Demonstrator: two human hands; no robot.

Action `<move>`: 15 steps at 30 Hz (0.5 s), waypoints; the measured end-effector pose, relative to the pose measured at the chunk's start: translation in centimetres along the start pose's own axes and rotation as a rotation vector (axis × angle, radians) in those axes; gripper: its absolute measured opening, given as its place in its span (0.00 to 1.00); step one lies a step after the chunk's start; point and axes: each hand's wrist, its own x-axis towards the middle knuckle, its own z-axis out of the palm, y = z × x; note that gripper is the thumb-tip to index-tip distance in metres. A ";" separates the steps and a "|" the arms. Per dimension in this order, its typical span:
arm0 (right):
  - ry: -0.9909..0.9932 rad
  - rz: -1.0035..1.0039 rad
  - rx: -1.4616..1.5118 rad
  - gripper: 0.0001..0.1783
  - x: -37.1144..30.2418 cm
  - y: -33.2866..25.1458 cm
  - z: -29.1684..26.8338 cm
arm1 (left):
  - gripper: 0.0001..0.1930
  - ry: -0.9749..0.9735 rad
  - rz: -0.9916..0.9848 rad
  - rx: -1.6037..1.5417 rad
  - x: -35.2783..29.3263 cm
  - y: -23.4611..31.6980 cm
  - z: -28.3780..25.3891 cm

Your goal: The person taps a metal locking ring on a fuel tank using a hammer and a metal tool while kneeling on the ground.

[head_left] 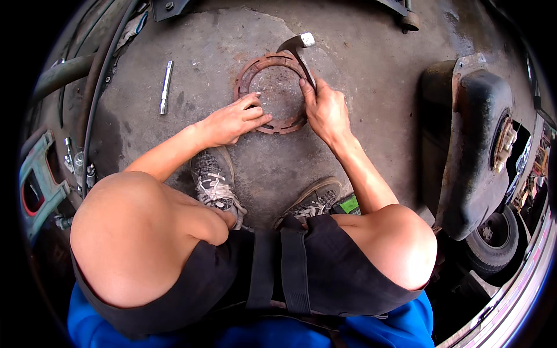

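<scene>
A rusty metal ring [243,80] with slots along its rim lies flat on the concrete floor in front of my feet. My left hand [241,119] rests over its lower left side, fingers bent onto the rim as they hold it. In my right hand [328,113] is a hammer [304,64], gripped by its handle beside the ring's right edge. The hammer's head, with a pale bright face and a dark pointed end, hangs over the ring's far right rim. Part of the handle is hidden in my fist.
A chrome bar-shaped tool [166,87] lies to the left. Black hoses [98,87] and a green metal frame [43,180] stand at the far left. On the right are a dark tank [478,145] and a wheel [493,240]. A green-and-black object [349,204] sits by my right shoe [316,200].
</scene>
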 end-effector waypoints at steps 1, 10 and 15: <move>-0.003 -0.034 -0.010 0.21 -0.1 -0.3 -0.1 | 0.36 -0.007 -0.004 -0.008 0.2 0.1 -0.3; 0.014 -0.026 0.012 0.23 0.3 0.2 0.4 | 0.35 0.013 0.003 -0.016 0.4 -0.2 -0.3; -0.007 -0.018 -0.102 0.22 0.2 0.2 -0.1 | 0.35 0.026 0.010 -0.048 0.7 -0.4 -0.5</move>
